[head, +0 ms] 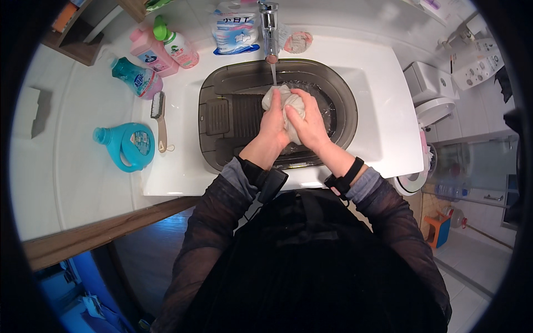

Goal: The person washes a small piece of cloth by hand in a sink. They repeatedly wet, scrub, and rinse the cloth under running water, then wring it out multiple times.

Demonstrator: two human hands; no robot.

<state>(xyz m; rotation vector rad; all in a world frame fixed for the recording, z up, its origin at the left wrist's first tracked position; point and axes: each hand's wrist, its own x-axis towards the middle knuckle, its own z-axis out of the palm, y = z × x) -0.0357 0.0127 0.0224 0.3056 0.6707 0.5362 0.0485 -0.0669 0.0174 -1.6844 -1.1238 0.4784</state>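
A bunched, wet, light-coloured cloth is squeezed between my two hands over a dark translucent plastic basin. My left hand presses it from the left, thumb up along its side. From the right, my right hand wraps its fingers and thumb round it. A thin stream of water runs from the chrome faucet just behind the cloth. Water with bubbles lies in the basin's right part; a ribbed washboard panel is moulded into its left part. The basin stands in a white washbasin.
Left of the basin are a scrubbing brush, a teal detergent jug, a teal-capped bottle, a pink bottle and a green-topped spray bottle. A detergent bag and a pinkish-grey item flank the faucet. A toilet stands right.
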